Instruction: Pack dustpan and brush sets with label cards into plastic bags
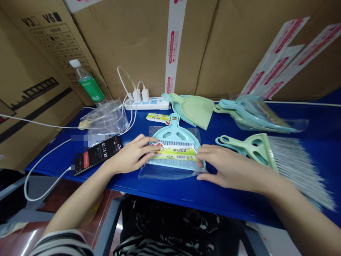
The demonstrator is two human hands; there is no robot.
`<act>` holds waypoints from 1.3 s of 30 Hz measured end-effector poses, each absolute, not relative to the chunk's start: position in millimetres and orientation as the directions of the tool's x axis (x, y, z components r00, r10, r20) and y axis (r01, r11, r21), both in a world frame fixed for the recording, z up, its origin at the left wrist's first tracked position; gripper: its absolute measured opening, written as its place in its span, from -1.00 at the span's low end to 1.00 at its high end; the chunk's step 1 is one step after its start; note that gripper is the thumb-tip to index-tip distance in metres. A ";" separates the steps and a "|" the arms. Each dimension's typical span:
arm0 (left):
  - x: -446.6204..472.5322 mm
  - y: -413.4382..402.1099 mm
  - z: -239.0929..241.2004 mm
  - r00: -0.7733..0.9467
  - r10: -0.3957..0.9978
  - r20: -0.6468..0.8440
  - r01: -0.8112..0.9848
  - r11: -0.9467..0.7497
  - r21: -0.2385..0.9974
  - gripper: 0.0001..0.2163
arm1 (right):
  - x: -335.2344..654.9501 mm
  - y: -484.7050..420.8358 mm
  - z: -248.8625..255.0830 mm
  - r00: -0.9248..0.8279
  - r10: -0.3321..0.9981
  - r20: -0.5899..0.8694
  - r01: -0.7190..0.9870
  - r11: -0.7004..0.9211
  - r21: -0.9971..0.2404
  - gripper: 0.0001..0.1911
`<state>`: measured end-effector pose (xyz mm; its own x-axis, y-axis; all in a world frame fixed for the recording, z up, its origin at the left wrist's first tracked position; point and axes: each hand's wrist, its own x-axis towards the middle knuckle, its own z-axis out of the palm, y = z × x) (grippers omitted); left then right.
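Note:
A light blue dustpan and brush set lies flat on the blue table in a clear plastic bag, with its handle pointing away from me. Across its bristles runs a yellow-green and white label. My left hand grips the left edge of this packaged set, its fingers reaching over the label's end. At the opposite edge, my right hand has curled fingers against the pan and its thumb lower down by the bag. The undersides of both hands' fingertips are partly hidden.
Behind the set are a loose label, green and blue dustpans, and a bagged set. A green brush lies right. Left are a cabled phone, plastic bag and bottle; a power strip stands by cardboard.

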<state>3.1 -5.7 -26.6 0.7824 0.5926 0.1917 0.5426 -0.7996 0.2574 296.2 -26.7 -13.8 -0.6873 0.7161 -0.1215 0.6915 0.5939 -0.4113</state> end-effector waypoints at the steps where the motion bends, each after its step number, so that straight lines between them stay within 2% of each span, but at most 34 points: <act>1: 3.2 -6.2 -25.3 0.791 0.584 0.184 0.529 -0.803 0.274 -0.72 | 295.1 -27.2 -14.3 -0.694 0.713 -0.103 0.684 0.608 -0.402 -0.83; 8: 1.6 -6.2 -22.3 0.869 0.474 0.139 0.383 -0.825 0.415 -0.67 | 290.7 -26.8 -22.0 -0.753 0.655 0.053 0.604 0.721 -0.340 -0.86; 12: 2.3 -7.2 -22.1 0.890 0.439 0.120 0.346 -0.824 0.448 -0.60 | 287.8 -26.2 -24.1 -0.758 0.648 0.065 0.588 0.724 -0.361 -0.90; 14: 3.2 -8.5 -21.7 0.900 0.424 0.106 0.341 -0.832 0.438 -0.63 | 286.5 -26.2 -24.3 -0.760 0.648 0.053 0.588 0.719 -0.371 -0.90; 17: 4.8 -9.9 -20.5 0.902 0.423 0.083 0.357 -0.841 0.406 -0.81 | 285.4 -26.1 -24.6 -0.755 0.653 0.049 0.592 0.713 -0.376 -0.89; 19: 5.9 -10.1 -19.5 0.899 0.429 0.082 0.363 -0.839 0.406 -0.84 | 285.2 -25.8 -24.9 -0.754 0.655 0.052 0.593 0.711 -0.378 -0.88; 28: 8.4 -7.0 -19.8 0.867 0.484 0.120 0.391 -0.810 0.437 -0.75 | 286.1 -24.0 -27.8 -0.759 0.646 0.086 0.566 0.719 -0.404 -0.76; 34: 7.5 -7.7 -21.7 0.857 0.506 0.100 0.421 -0.797 0.433 -0.73 | 285.9 -24.3 -30.6 -0.744 0.659 0.109 0.550 0.697 -0.460 -0.77; 39: 8.0 -7.3 -21.8 0.852 0.517 0.087 0.444 -0.800 0.403 -0.72 | 286.4 -24.0 -32.2 -0.728 0.683 0.061 0.577 0.658 -0.484 -0.77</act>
